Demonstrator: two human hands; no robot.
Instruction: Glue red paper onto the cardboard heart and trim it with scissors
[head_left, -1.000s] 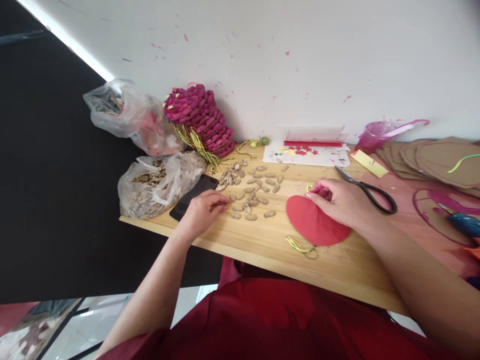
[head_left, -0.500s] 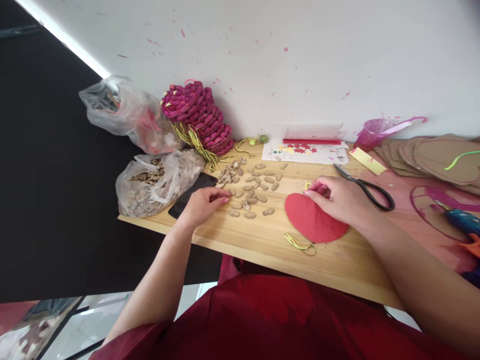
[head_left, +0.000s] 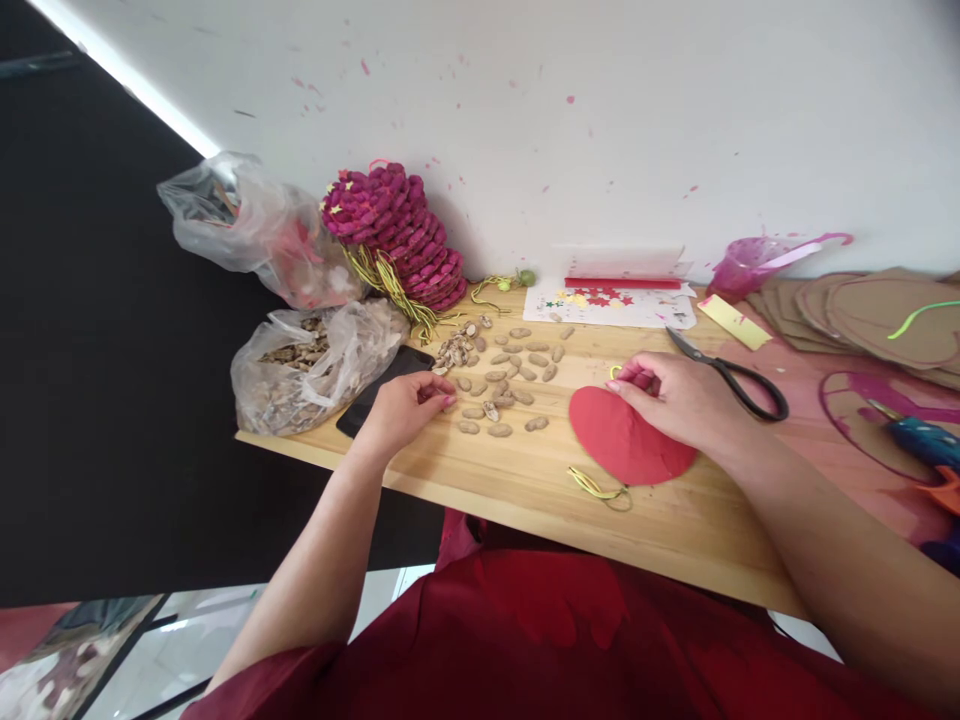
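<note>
On the wooden table my left hand (head_left: 405, 408) rests beside several scattered peanuts (head_left: 496, 377), over the near edge of a black phone (head_left: 364, 403). Its thumb and fingertips are close together; whether anything small is between them is hidden. My right hand (head_left: 664, 393) pinches the top edge of a red heart-shaped piece (head_left: 626, 440), by a small yellow loop (head_left: 616, 372). A yellow tassel (head_left: 592, 484) lies at the piece's lower tip. Split shells (head_left: 452, 352) are heaped behind the whole peanuts.
Plastic bags (head_left: 300, 370) and stacked magenta peanut hearts (head_left: 401, 235) stand at the left. Black-handled scissors (head_left: 731, 378), a pink cup (head_left: 739, 268), cardboard shapes (head_left: 870, 315) and a glue gun (head_left: 926, 445) are at the right. Star stickers (head_left: 600, 297) lie at the back.
My left hand has shifted very slightly left, a little away from the peanuts. My right hand and the red piece are almost unmoved.
</note>
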